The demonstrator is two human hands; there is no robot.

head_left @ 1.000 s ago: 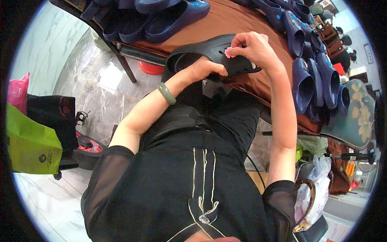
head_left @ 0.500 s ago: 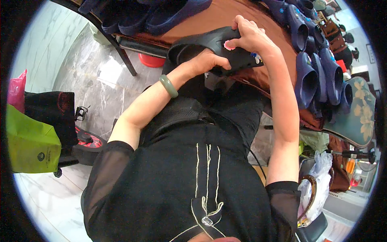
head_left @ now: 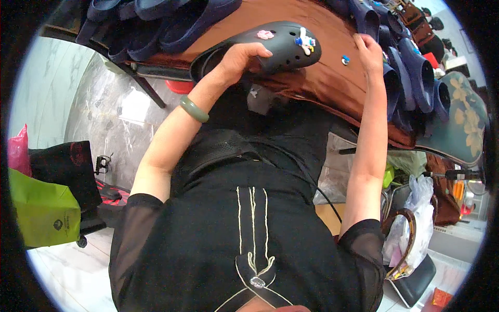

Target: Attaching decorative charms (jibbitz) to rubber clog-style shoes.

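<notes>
My left hand [head_left: 240,61] is wrapped round the side of a black clog [head_left: 285,37] with holes in its upper. Fingers go inside the opening and the thumb lies on top. On the upper sit a pink shoe charm [head_left: 265,34] and a white, blue and yellow charm cluster [head_left: 306,42] near the toe. My right hand [head_left: 370,53] is over the brown cloth to the right, its fingers drawn together; whatever is between them is too small to make out. A small blue and white charm [head_left: 345,60] lies on the cloth beside it.
The brown cloth [head_left: 312,88] covers the table before me. Several dark blue clogs stand at the left [head_left: 184,31] and right [head_left: 416,67]. A flowered chair back [head_left: 457,130] is at far right. A green bag [head_left: 44,208] is at left.
My right hand has left the black clog and moved right over the cloth. My left hand has turned the clog so its charm-covered upper shows, shifting slightly left and up.
</notes>
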